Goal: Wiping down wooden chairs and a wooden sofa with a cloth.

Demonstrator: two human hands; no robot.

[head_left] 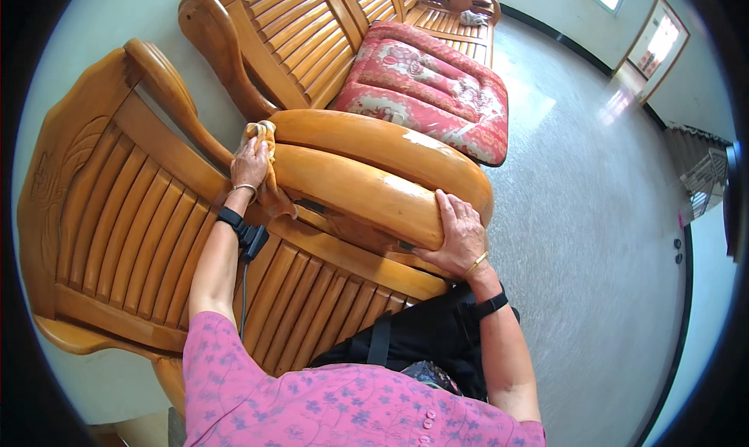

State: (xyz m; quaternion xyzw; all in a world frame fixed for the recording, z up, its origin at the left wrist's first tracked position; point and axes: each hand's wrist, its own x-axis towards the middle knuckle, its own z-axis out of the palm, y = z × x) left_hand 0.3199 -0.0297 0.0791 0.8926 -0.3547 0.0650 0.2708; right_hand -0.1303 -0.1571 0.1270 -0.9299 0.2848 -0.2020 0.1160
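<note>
My left hand (pixel 250 164) is closed on an orange-and-white cloth (pixel 268 174), pressed against the back end of a wooden armrest (pixel 359 186). One corner of the cloth hangs down along the armrest's inner side. At the front end of that same armrest, my right hand (pixel 459 232) rests with its fingers over the rounded wood and its thumb apart. The armrest belongs to a slatted wooden chair (pixel 117 205), whose seat slats lie below my arms. A second wooden armrest (pixel 390 139) runs close alongside the first.
Beyond the armrests, a red patterned cushion (pixel 425 88) lies on a long wooden bench (pixel 304 37). A crumpled light cloth (pixel 472 18) is at its far end. A black bag (pixel 421 342) sits on the chair seat near me. Grey floor (pixel 577 236) stretches right toward a doorway (pixel 654 49).
</note>
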